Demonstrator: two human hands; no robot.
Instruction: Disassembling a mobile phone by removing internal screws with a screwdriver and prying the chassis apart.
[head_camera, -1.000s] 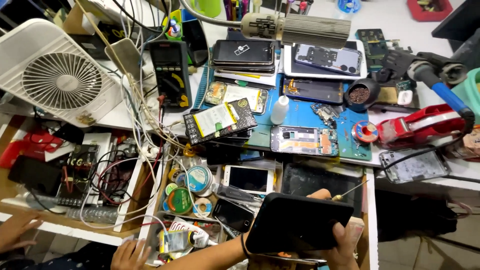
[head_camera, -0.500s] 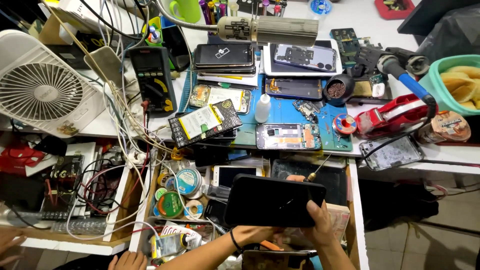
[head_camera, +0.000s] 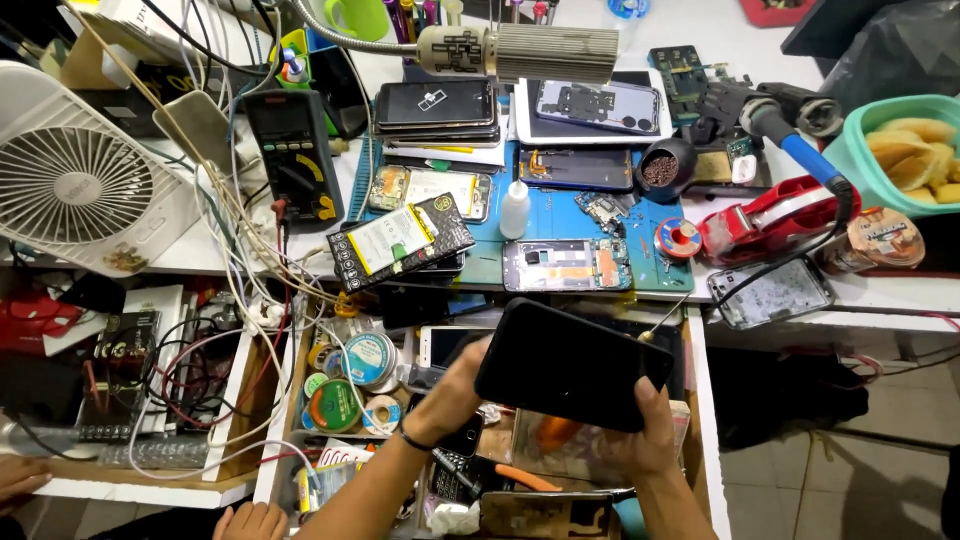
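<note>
**Over the open drawer: both hands on a black tablet**

Above the cluttered drawer (head_camera: 300, 420), the left hand (head_camera: 455, 385) and right hand (head_camera: 645, 440) grasp a black tablet (head_camera: 572, 362) by opposite edges, tilted, just below the blue work mat (head_camera: 560, 215).

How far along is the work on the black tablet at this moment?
Done: the black tablet is lifted over the open drawer, left hand on its left edge, right hand under its lower right corner. In hand: only the tablet's closed dark face shows, with no tool on it. Left: no opening is visible; orange-handled pliers lie untouched in the drawer, and an opened phone waits on the blue mat.
</note>
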